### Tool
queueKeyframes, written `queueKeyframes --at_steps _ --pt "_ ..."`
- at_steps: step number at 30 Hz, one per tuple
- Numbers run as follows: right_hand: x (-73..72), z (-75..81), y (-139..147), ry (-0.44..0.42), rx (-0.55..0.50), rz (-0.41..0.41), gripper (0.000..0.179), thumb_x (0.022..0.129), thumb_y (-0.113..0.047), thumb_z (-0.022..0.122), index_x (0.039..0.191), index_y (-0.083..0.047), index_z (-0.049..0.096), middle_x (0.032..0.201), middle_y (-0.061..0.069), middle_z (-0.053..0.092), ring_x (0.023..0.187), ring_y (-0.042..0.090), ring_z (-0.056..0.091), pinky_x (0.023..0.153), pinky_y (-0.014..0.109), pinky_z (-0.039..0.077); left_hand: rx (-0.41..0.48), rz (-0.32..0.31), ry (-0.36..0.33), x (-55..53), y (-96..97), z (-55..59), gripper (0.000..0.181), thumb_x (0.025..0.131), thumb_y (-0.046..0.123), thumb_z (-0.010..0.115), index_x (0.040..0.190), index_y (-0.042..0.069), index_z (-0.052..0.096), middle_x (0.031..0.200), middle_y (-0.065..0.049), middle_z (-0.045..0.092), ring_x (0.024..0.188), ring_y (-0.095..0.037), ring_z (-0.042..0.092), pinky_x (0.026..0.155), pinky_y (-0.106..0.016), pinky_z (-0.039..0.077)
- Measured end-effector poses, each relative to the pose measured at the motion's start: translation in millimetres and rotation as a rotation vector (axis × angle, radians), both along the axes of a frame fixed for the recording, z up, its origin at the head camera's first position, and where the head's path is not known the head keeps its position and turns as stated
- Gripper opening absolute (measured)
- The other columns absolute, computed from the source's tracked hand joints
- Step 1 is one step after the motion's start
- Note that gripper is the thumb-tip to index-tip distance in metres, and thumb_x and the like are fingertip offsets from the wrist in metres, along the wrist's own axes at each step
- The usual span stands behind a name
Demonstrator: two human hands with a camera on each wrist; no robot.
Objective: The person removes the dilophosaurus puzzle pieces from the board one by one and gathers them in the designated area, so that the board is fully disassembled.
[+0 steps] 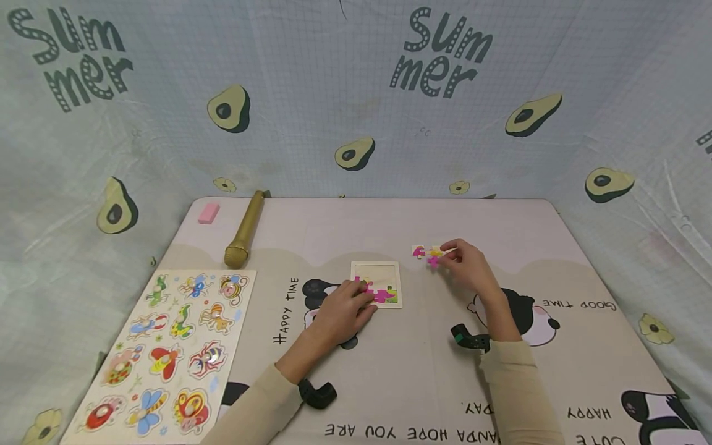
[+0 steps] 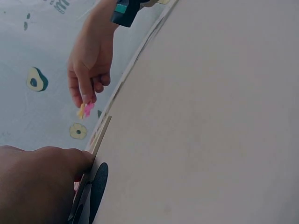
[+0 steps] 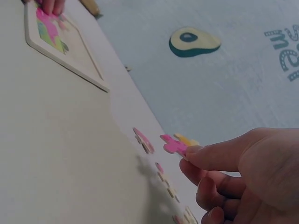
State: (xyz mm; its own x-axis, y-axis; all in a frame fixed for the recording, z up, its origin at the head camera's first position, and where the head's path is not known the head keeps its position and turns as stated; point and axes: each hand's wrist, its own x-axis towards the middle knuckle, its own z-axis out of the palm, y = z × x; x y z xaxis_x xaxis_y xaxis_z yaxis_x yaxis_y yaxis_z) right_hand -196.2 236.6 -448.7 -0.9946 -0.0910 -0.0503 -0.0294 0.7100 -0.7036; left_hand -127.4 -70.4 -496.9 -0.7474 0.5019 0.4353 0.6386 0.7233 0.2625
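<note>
My right hand (image 1: pixel 470 266) pinches a pink and yellow jigsaw piece (image 3: pixel 175 144) between thumb and forefinger, lifted above the table in the right wrist view. Close by lie loose jigsaw pieces (image 1: pixel 418 251), several of them in the right wrist view. To the left, a square wooden puzzle tray (image 1: pixel 399 272) lies flat, with pink and green pieces (image 1: pixel 385 295) set along its near side. My left hand (image 1: pixel 342 312) rests over the tray's left part, its fingertips touching the pieces there. The hand hides some of the tray's left edge and pieces.
A large insect picture board (image 1: pixel 172 334) covers the table's left side. Behind it lie a gold microphone (image 1: pixel 245 232) and a pink block (image 1: pixel 208 213). The table (image 1: pixel 361 228) has a panda-print cover, and a patterned curtain (image 1: pixel 306 74) stands behind it.
</note>
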Motion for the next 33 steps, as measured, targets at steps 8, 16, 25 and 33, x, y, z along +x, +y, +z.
queueKeyframes --at_steps 8,16,25,33 --pt "-0.7 -0.9 13.8 -0.003 0.021 -0.021 0.034 0.099 -0.022 0.062 0.126 -0.002 0.060 0.105 0.019 0.067 0.079 0.021 0.059 0.066 0.026 0.048 0.005 -0.001 0.001 0.4 0.5 0.7 0.022 0.092 0.028 0.072 0.106 0.012 0.078 0.103 -0.003 0.066 0.095 -0.016 0.061 0.082 -0.028 0.056" --pt "-2.0 -2.9 16.5 -0.015 0.043 0.002 0.034 0.097 -0.020 0.065 0.124 0.000 0.062 0.099 0.018 0.068 0.077 0.021 0.056 0.063 0.029 0.044 0.007 0.000 -0.005 0.4 0.6 1.7 0.022 0.092 0.028 0.072 0.106 0.013 0.078 0.102 -0.003 0.065 0.095 -0.016 0.060 0.081 -0.027 0.056" --pt "-3.3 -6.6 9.4 -0.017 0.102 0.022 0.033 0.097 -0.021 0.065 0.121 0.001 0.064 0.103 0.021 0.068 0.086 0.028 0.059 0.068 0.028 0.045 0.012 0.001 -0.006 0.2 0.8 1.9 0.022 0.092 0.028 0.072 0.106 0.013 0.078 0.103 -0.003 0.066 0.095 -0.016 0.061 0.082 -0.028 0.056" --pt "-1.7 -5.7 8.7 -0.027 0.151 0.005 0.033 0.098 -0.020 0.061 0.123 0.000 0.064 0.112 0.025 0.068 0.099 0.036 0.064 0.080 0.043 0.053 0.012 0.001 -0.004 -0.4 1.0 0.5 0.022 0.092 0.028 0.072 0.106 0.013 0.078 0.103 -0.003 0.066 0.095 -0.016 0.061 0.082 -0.028 0.056"
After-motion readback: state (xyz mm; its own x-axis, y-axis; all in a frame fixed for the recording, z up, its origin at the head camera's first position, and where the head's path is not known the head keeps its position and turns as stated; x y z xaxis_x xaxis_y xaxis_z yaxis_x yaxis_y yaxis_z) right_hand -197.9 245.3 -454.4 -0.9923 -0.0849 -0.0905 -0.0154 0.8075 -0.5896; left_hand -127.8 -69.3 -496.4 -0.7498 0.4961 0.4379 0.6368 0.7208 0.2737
